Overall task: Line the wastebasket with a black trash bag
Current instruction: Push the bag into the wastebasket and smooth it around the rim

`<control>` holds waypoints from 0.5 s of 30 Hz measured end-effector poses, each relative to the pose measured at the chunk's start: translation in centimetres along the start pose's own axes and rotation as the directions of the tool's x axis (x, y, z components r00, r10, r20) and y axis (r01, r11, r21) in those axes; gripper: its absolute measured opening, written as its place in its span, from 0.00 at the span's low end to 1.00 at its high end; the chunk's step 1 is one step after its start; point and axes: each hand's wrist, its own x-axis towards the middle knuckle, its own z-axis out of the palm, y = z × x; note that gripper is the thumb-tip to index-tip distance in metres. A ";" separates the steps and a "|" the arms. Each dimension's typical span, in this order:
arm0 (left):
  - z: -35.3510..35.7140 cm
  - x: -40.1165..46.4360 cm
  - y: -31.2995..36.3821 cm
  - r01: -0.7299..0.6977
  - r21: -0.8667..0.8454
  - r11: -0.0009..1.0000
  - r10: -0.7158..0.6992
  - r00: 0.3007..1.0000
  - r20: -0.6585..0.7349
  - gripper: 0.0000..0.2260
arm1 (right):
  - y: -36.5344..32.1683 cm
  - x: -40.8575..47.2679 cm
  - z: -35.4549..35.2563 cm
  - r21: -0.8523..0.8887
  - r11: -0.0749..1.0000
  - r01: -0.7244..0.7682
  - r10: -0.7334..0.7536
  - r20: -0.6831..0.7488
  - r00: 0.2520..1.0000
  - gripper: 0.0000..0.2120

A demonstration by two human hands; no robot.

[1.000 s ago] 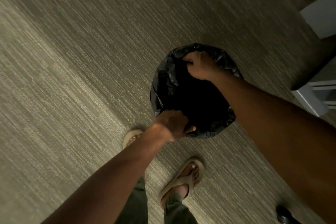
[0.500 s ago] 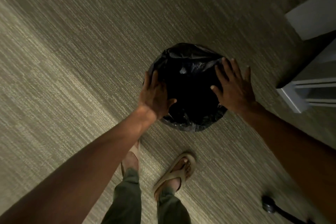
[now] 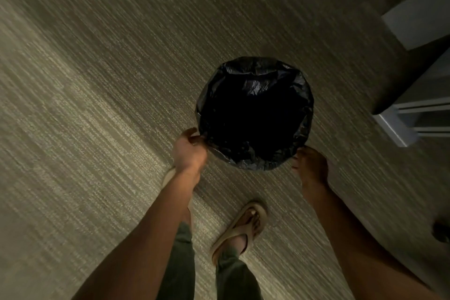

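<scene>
A round wastebasket stands on the carpet, wholly covered by a black trash bag [image 3: 255,85] folded over its rim; the bin's own wall is hidden and the inside is a dark hollow. My left hand [image 3: 188,151] pinches the bag's edge at the near left of the rim. My right hand [image 3: 310,165] rests at the near right of the rim with its fingers down beside the bag; whether it grips the plastic is hidden.
Ribbed grey-green carpet [image 3: 97,105] surrounds the bin. White furniture [image 3: 418,109] stands at the right, close to the bin. My feet in tan sandals [image 3: 243,226] are just below it. A small dark object [image 3: 442,231] lies at the right edge.
Both hands left the top of the bag, where they lay flat, and dropped to the near rim. The left now pinches the bag's edge. The bag's opening is fully exposed.
</scene>
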 end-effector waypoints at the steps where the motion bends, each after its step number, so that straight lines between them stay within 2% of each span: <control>1: 0.0 0.2 -0.1 0.017 -0.042 0.999 -0.015 0.999 0.033 0.10 | 0.0 0.0 0.4 0.098 0.995 -0.014 0.011 0.034 0.999 0.09; 3: -0.1 0.8 -0.2 0.025 -0.058 0.998 -0.021 0.998 0.064 0.07 | -0.1 0.0 0.8 0.247 0.968 -0.033 0.024 0.041 0.999 0.09; 5: -0.1 1.4 0.0 0.028 -0.053 0.998 -0.023 0.995 0.092 0.09 | -0.4 -0.1 1.0 0.324 0.945 -0.037 0.025 0.040 0.999 0.08; 10: -1.0 3.2 1.3 -0.035 -0.013 0.999 0.036 0.995 0.092 0.07 | -2.4 -0.8 1.3 0.312 0.947 0.079 -0.097 0.045 0.994 0.06; 15: -3.9 5.2 3.5 -0.031 -0.081 0.996 0.037 0.997 0.068 0.10 | -7.1 -1.4 4.1 0.318 0.941 0.117 -0.140 0.053 0.989 0.09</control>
